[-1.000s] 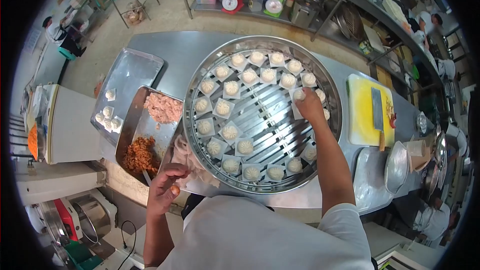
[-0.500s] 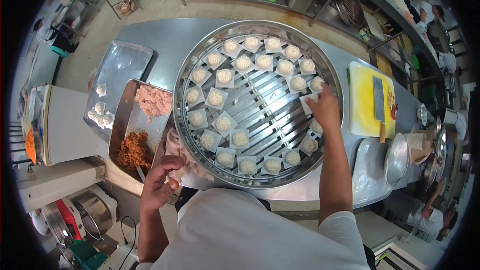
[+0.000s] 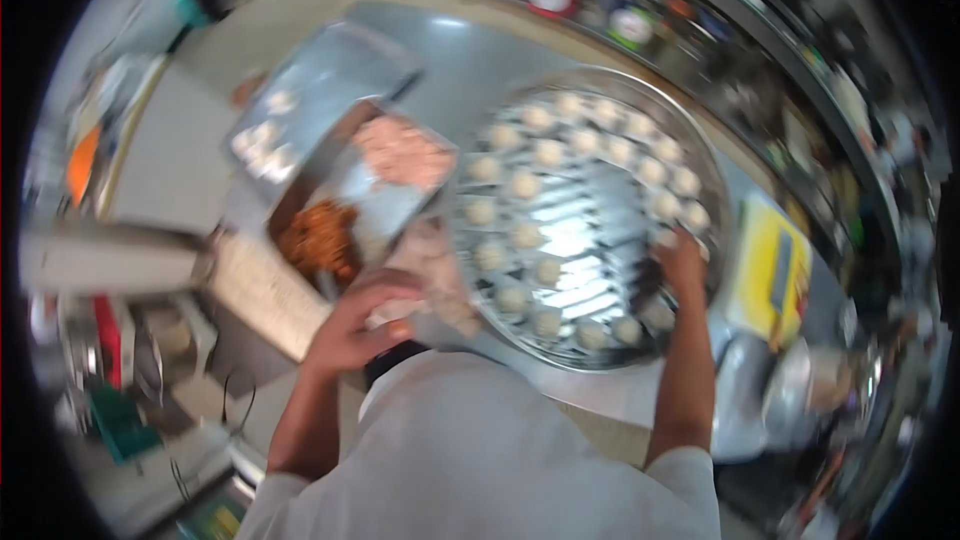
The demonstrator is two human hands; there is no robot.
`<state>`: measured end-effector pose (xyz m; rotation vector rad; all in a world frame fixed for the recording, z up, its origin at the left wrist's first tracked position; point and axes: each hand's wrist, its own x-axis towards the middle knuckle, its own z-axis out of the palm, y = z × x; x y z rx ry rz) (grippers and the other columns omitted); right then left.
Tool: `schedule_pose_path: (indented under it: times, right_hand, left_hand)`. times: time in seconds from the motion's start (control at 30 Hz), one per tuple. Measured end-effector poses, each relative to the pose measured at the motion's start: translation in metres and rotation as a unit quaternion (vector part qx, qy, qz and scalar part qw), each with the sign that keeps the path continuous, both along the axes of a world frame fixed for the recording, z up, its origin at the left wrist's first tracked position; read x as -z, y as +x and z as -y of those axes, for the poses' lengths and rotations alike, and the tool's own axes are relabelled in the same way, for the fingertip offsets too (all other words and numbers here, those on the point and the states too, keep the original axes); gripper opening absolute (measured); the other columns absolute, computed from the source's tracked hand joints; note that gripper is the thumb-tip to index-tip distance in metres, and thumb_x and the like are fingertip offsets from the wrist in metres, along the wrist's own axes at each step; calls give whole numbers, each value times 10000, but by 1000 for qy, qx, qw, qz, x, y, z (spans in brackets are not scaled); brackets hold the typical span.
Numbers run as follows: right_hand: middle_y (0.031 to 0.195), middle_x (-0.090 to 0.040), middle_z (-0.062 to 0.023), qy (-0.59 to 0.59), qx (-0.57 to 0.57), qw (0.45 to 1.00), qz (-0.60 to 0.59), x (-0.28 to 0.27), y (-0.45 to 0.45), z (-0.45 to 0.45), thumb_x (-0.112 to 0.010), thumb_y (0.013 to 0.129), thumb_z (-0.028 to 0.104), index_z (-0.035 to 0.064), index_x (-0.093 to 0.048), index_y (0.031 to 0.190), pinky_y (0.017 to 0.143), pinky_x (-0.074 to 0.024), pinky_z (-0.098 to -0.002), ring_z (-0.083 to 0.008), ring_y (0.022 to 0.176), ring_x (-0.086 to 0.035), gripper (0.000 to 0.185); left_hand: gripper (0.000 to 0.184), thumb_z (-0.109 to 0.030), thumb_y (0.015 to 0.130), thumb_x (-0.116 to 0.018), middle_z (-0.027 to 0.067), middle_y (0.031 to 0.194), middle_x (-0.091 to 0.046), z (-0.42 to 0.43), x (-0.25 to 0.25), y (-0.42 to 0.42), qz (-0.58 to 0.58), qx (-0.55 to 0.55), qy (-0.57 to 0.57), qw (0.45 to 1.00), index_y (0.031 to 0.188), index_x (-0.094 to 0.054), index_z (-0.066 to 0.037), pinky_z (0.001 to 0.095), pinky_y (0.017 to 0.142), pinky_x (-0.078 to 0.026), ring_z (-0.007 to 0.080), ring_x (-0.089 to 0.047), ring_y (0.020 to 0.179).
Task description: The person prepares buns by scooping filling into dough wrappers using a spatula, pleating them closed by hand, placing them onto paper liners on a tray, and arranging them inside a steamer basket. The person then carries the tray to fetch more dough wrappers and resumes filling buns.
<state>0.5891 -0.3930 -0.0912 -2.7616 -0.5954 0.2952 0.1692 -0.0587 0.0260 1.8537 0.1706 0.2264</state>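
Motion blur softens the view. A round metal steamer [image 3: 722,190] holds many pale pleated buns [image 3: 548,153] on paper squares, arranged in rings. At its right side, my right hand [image 3: 684,262] has its fingertips closed on a bun [image 3: 665,239]. My left hand [image 3: 362,328] is left of the steamer, beside the pale dough [image 3: 438,275]; a whitish piece, too blurred to identify, is between its thumb and fingers. Farther left, a deep metal tray [image 3: 365,202] contains pink minced filling [image 3: 403,152] and reddish-brown filling [image 3: 320,240].
A flat tray [image 3: 345,65] with several small buns lies at the back left. Right of the steamer is a yellow-and-white cutting board [image 3: 762,270] with a cleaver [image 3: 781,268]. Shelves with scales and pots stand behind; people are faintly visible at the far right.
The view has turned and shifted. My right hand has moved from the outer buns to a bun slightly further in. A whitish piece now shows between my left fingers.
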Motion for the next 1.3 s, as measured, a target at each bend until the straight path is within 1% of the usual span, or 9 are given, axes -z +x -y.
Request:
schedule_pose_path:
  times: [0.07, 0.1, 0.33, 0.4, 0.57, 0.8, 0.97, 1.13, 1.3]
  right_hand:
    - [1377, -573, -213, 7, 0, 999, -43, 16, 12, 5, -751, 826, 266, 10, -542, 1364, 1061, -435, -452, -378, 1273, -541, 631]
    - [1357, -578, -229, -23, -85, 996, 30, 28, 24, 13, -758, 817, 240, -1, -544, 1358, 1059, -436, -457, -381, 1274, -539, 629]
    - [1184, -648, -214, 86, -140, 977, 138, -58, -32, -110, -757, 840, 157, -51, -591, 1261, 978, -480, -444, -392, 1099, -619, 498]
    - [1148, -654, -196, 201, -214, 956, 3, -94, -77, -181, -722, 874, 114, -43, -602, 1243, 935, -504, -399, -345, 1057, -642, 419]
    - [1126, -653, -176, 254, -397, 881, -44, -139, -193, -347, -715, 876, 105, 2, -618, 1228, 910, -514, -378, -318, 1050, -649, 379]
    - [1341, -551, -180, 142, -521, 841, -34, -94, -311, -561, -762, 841, 174, 40, -584, 1300, 1006, -474, -436, -369, 1220, -553, 510]
    - [1612, -246, -153, -31, -548, 836, 5, -47, -355, -670, -824, 782, 283, 147, -556, 1390, 1126, -401, -464, -395, 1418, -354, 678]
    - [1623, -219, -161, -121, -556, 822, 5, -20, -362, -707, -861, 729, 326, 194, -567, 1386, 1148, -377, -492, -433, 1446, -306, 732]
    - [1572, -300, -217, -72, -541, 838, -23, 2, -357, -716, -832, 743, 317, 92, -622, 1316, 1142, -381, -456, -424, 1403, -364, 650]
  left_hand:
    - [374, -209, 903, -710, 136, 1223, -627, -5, -8, -5, 40, 13, 26, 999, 1224, -628, -36, 425, 1019, -432, 316, -576, 1178]
    - [360, -217, 909, -711, 135, 1221, -621, -6, -11, -11, 56, 6, 9, 998, 1211, -630, -39, 427, 1012, -437, 316, -578, 1166]
    - [332, -236, 939, -698, 130, 1223, -610, -32, -11, -71, 65, -70, -28, 995, 1193, -625, -36, 403, 993, -452, 285, -579, 1162]
    - [372, -288, 951, -680, 151, 1260, -604, -42, -5, -92, 64, -97, -70, 991, 1219, -621, -36, 410, 1008, -450, 298, -572, 1196]
    - [366, -274, 950, -681, 155, 1263, -607, -86, 18, -127, 95, -96, -98, 986, 1224, -622, -39, 411, 1010, -454, 299, -573, 1204]
    - [332, -219, 938, -693, 173, 1275, -606, -191, 39, -203, 115, -95, -116, 982, 1206, -631, -33, 416, 1029, -436, 313, -569, 1220]
    - [355, -260, 951, -686, 145, 1266, -587, -235, 71, -280, 47, -205, -232, 950, 1208, -621, -24, 403, 1040, -428, 271, -559, 1219]
    - [383, -319, 963, -673, 138, 1249, -572, -248, 83, -320, 87, -260, -265, 925, 1205, -620, -26, 417, 1050, -421, 267, -546, 1220]
    - [353, -258, 955, -669, 124, 1270, -572, -248, 82, -322, 90, -274, -290, 913, 1214, -617, -25, 393, 1043, -426, 244, -554, 1206]
